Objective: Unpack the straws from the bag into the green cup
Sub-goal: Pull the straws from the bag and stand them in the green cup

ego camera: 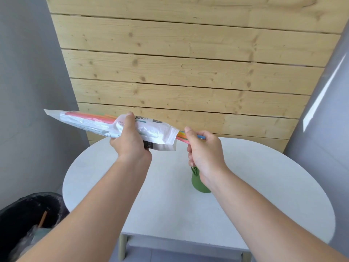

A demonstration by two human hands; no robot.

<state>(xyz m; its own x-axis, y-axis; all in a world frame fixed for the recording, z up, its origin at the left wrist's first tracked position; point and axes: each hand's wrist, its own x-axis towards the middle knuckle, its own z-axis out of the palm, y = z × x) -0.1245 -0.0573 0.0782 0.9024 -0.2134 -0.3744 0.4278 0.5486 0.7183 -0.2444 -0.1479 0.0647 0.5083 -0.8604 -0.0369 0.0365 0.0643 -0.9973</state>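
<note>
While the left hand [130, 138] grips the bag [113, 125], the right hand [204, 150] (raised) pinches protruding straws [182, 137].

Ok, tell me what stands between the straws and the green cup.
The bag, gripped by the left hand, sheathes most of the straws; the right hand pinches their exposed ends. The green cup stands on the table below that hand, which hides its mouth. Nothing else visible intervenes.
</note>
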